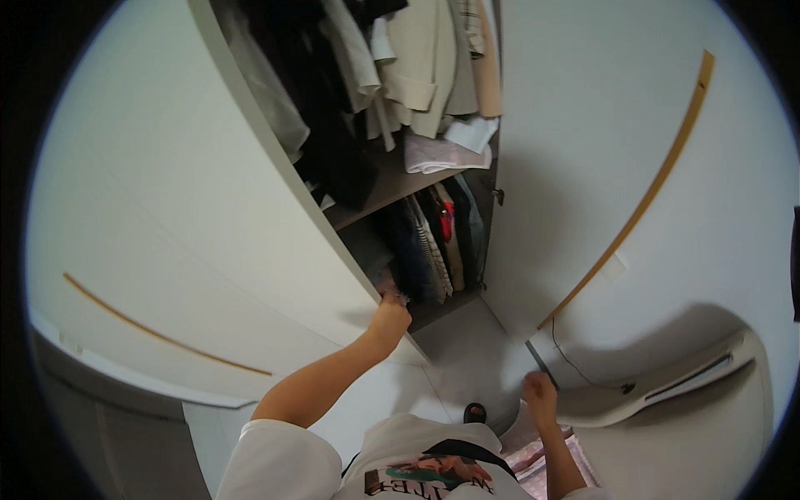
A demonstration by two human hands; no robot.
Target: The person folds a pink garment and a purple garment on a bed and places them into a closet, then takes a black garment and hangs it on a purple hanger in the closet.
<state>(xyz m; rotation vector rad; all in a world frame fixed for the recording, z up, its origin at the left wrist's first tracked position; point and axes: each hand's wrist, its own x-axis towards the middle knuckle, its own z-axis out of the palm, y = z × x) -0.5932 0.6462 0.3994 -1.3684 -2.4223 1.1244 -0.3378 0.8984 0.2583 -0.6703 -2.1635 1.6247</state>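
My left hand (392, 309) reaches past the edge of a white wardrobe door (281, 219) into the lower compartment. Its fingers are blurred in the shadow beside a dark greyish cloth (369, 253), and whether they grip anything is hidden. Several folded garments (431, 247), dark, striped and tan, stand upright in a row to the right of that hand. Above them, a brown shelf (381, 194) carries a folded pink cloth (437, 153) under hanging light jackets (419, 69). Low on the right, my right hand (540, 387) is loosely curled, with nothing visible in it.
The right wardrobe door (562, 156) stands open, with a long gold-coloured handle strip (650, 200). A thin cable (565, 356) hangs near a beige curved panel (687, 406) at lower right. Pink patterned fabric (544, 472) lies below my right forearm. A dark slipper (475, 413) shows on the pale floor (459, 350).
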